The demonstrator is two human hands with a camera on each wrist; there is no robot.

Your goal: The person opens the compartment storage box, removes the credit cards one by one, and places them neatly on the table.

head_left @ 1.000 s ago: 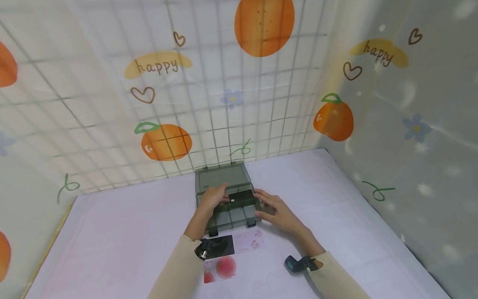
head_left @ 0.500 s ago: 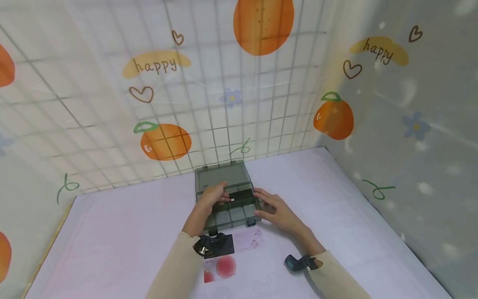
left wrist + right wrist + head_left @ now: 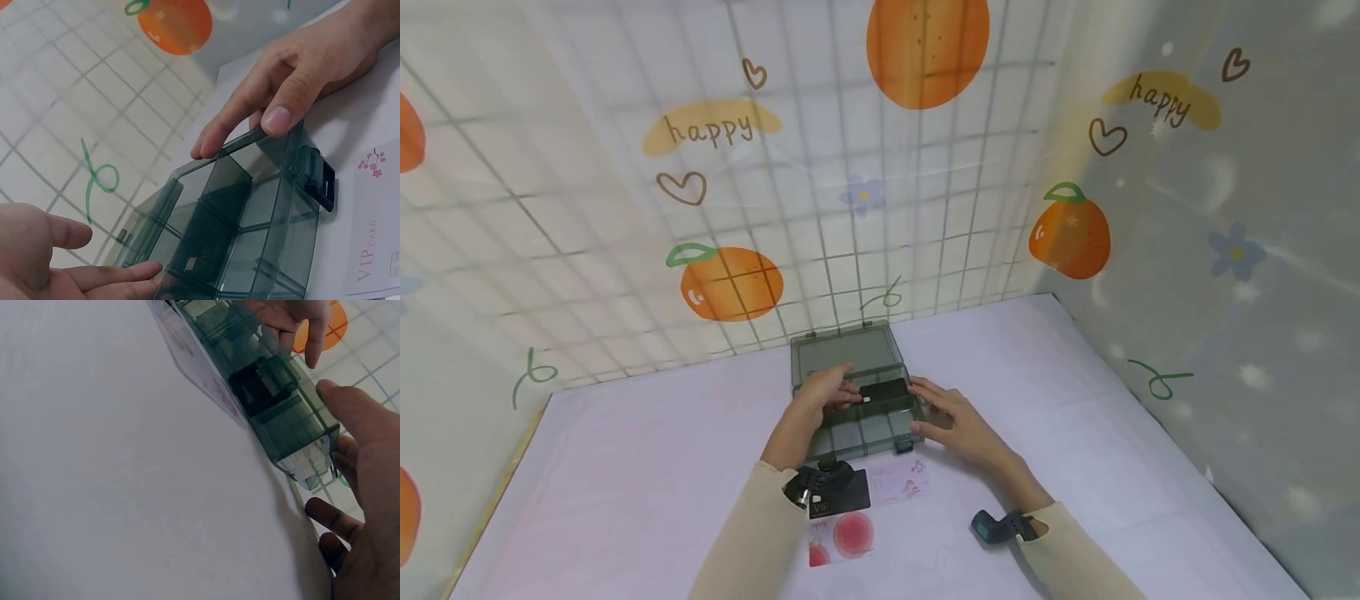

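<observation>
A dark green see-through organizer box (image 3: 857, 435) lies on the table with its lid (image 3: 847, 350) raised at the back. Inside one long compartment sits a black card (image 3: 886, 391) with a small chip, marked VIP in the left wrist view. My left hand (image 3: 820, 394) reaches in from the left; its straight fingertips (image 3: 144, 270) are at the card's left end and the thumb stands apart. My right hand (image 3: 958, 425) rests on the box's right side, thumb (image 3: 278, 119) at the front corner and fingers farther back along the rim.
In front of the box lie another black VIP card (image 3: 842, 495), a pale pink flowered card (image 3: 901, 482) and a card with red circles (image 3: 844, 537). A patterned curtain (image 3: 730, 208) hangs behind the table. Two dark latches (image 3: 904, 446) jut from the box front.
My left hand and wrist have shifted slightly left and back, uncovering more of the black VIP card on the table. The right hand stays on the box's side.
</observation>
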